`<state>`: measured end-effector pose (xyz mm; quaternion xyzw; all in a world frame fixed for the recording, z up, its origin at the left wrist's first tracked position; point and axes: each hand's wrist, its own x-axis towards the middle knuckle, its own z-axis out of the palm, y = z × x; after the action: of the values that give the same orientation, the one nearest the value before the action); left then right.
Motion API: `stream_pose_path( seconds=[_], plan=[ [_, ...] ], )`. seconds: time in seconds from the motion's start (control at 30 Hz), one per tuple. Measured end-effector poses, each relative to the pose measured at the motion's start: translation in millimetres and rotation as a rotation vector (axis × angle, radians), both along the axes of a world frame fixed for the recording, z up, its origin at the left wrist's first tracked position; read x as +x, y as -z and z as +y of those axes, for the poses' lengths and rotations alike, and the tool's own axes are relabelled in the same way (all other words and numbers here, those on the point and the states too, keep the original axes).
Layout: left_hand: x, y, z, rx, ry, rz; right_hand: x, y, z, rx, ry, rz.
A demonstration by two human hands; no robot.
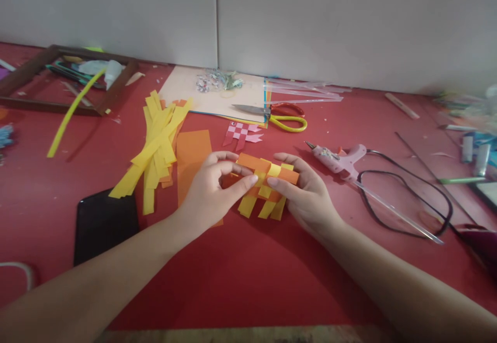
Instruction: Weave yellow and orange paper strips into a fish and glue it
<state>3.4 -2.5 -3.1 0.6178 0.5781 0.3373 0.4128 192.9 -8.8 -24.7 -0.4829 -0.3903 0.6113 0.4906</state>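
Note:
A small weave of orange and yellow paper strips (267,185) is held just above the red table (248,276), in the middle of the view. My left hand (212,190) pinches its left side with thumb and fingers closed on the strips. My right hand (306,193) grips its right end, thumb on top. Loose yellow strip ends hang from the weave's lower edge.
A pile of yellow and orange strips (155,146) and an orange sheet (193,151) lie left of my hands. A dark phone (104,224) sits at lower left. Scissors (277,115), a pink woven piece (241,134), a pink glue gun (339,158) with its cable (407,203), and a wooden frame (58,76) lie farther back.

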Motion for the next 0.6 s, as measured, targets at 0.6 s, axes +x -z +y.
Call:
stream_pose_path(
  seconds=[0.6],
  plan=[
    [0.5, -2.9, 3.6, -0.118, 0.051, -0.097, 2.0, 0.8, -1.0, 0.050, -0.012, -0.116]
  ],
)
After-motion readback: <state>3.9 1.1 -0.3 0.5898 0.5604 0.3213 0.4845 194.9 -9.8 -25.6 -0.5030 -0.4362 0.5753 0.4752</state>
